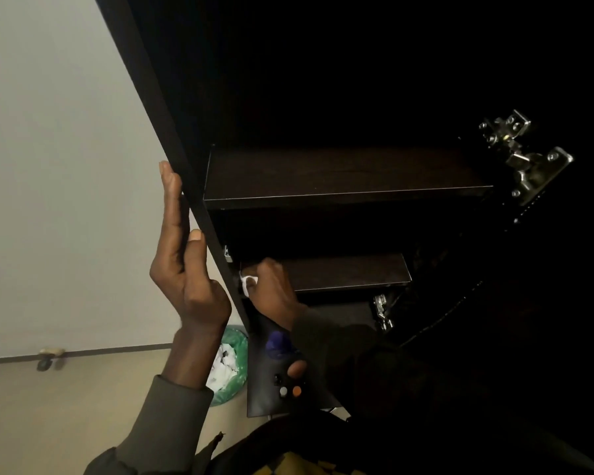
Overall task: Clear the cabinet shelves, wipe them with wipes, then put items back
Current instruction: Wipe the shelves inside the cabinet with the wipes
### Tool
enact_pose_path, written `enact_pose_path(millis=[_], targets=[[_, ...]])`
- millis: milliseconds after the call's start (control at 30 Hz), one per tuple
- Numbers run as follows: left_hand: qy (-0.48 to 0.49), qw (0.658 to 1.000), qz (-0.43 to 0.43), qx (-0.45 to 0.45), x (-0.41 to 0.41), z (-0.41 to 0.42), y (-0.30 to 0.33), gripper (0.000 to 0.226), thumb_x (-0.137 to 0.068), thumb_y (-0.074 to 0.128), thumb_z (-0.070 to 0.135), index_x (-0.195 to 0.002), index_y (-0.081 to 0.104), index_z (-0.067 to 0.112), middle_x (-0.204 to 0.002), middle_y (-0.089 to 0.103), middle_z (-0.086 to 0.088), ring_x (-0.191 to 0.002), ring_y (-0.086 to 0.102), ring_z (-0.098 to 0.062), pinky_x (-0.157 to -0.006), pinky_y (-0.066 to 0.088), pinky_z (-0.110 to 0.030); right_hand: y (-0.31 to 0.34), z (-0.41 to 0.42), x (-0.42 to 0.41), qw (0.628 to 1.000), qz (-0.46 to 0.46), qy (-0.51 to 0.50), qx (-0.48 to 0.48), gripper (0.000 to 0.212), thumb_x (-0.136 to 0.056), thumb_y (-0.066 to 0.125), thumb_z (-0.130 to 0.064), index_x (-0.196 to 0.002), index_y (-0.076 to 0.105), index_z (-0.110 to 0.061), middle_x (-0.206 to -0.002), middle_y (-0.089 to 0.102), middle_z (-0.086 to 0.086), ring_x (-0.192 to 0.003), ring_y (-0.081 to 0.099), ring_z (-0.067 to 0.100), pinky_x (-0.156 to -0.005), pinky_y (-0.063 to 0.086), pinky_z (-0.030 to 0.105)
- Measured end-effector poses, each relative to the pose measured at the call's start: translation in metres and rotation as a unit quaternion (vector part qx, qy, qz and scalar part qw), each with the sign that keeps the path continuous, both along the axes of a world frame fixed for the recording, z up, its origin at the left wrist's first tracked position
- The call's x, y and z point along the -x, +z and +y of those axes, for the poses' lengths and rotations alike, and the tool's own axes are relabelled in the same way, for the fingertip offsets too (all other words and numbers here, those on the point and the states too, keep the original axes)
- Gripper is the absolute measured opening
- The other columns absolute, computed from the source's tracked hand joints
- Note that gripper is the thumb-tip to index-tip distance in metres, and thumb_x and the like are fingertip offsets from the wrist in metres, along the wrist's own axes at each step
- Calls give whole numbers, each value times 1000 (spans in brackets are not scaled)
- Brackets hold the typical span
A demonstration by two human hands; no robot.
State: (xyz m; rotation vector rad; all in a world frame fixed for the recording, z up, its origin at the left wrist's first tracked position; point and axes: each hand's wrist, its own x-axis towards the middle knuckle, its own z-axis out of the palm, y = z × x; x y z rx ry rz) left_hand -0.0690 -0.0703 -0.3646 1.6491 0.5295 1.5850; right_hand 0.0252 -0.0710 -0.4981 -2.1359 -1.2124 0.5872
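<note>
left hand (186, 269): fingers straight, flat against the outer face of the cabinet side panel (172, 132), pointing up along it, gripping nothing
bin (232, 365): green liner, crumpled white stuff inside, on the floor beside the cabinet
right hand (271, 289): fingers curled round a white wipe (247, 281), at the left end of the lower shelf (350, 272)
shelves: both run left to right

The left hand (182, 269) is up high with its fingers straight and close together, pointing up. Its palm lies flat on the outside of the cabinet side panel (172, 138), and the thumb sits on the front edge. The left arm comes up from below in a grey-green sleeve. The right hand (271, 289) reaches inside, lower down, fingers curled over a white wipe (247, 280). Its sleeve is dark
</note>
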Motion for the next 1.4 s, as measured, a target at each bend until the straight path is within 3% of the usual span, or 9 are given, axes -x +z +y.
enact_pose_path(millis=[133, 233, 433, 633, 867, 967, 1033, 1200, 1400], targets=[[15, 1000, 2, 0, 0, 0, -3, 52, -91, 26, -17, -143, 30, -15, -153, 30, -29, -147, 30, -30, -116, 33, -54, 1, -24, -9, 997, 44, 64, -5, 20, -82, 62, -8, -90, 78, -14, -92, 76, 6, -90, 70, 18, -81, 56, 29], [21, 1000, 7, -6, -1, 1, -2, 51, -91, 26, -17, -142, 30, -16, -152, 30, -30, -146, 30, -31, -116, 33, -54, 11, -25, -34, 992, 109, 0, -62, 15, -84, 66, -10, -91, 78, -12, -92, 77, 4, -87, 69, 7, -76, 52, 19], [26, 1000, 8, 4, -1, 0, -1, 52, -91, 26, -16, -143, 30, -15, -153, 30, -29, -146, 31, -30, -115, 34, -54, 28, 6, -53, 996, 68, -52, 24, 32, -95, 59, -24, -123, 66, -10, -123, 66, 10, -115, 60, 25, -86, 43, 20], [31, 999, 10, 6, -1, -2, 1, 52, -91, 26, -16, -143, 30, -14, -153, 30, -28, -146, 31, -29, -115, 34, -53, 22, 20, -18, 997, 37, -19, 65, 25, -97, 55, -18, -110, 64, 2, -112, 65, 18, -103, 63, 34, -72, 46, 26], [31, 999, 7, 7, -2, -2, 0, 53, -90, 25, -18, -143, 30, -14, -153, 30, -30, -146, 31, -30, -116, 33, -53, 15, -14, -7, 996, 2, 87, 33, 20, -86, 59, -9, -101, 73, -8, -104, 69, 16, -96, 66, 34, -84, 55, 42], [35, 999, 9, 6, -2, -2, -1, 53, -91, 26, -16, -144, 29, -14, -153, 30, -29, -146, 31, -29, -116, 34, -51, 20, -45, -26, 985, 81, 138, 60, 21, -83, 62, -7, -97, 77, -9, -99, 75, 11, -99, 69, 23, -87, 54, 32], [28, 1000, 6, 4, -2, -2, 0, 54, -90, 25, -16, -144, 29, -14, -153, 30, -29, -146, 31, -30, -116, 33, -51, 30, -63, -51, 993, 87, 69, 42, 25, -83, 64, -8, -103, 77, -15, -105, 74, 6, -104, 67, 18, -91, 52, 27], [42, 999, 11, 15, -3, -8, -7, 53, -92, 26, -16, -144, 31, -13, -154, 31, -26, -146, 31, -28, -117, 33, -49, 48, -85, -140, 965, -180, -135, 134, 24, -92, 58, -15, -113, 68, -7, -112, 67, 15, -105, 63, 31, -88, 51, 35], [58, 997, 27, 49, -2, -15, -28, 52, -95, 29, -15, -146, 34, -7, -155, 34, -19, -146, 32, -24, -116, 34, -50, 42, -95, -164, 911, -359, -38, 201, 25, -97, 47, -10, -112, 67, -10, -106, 68, 12, -100, 65, 29, -77, 52, 35]])
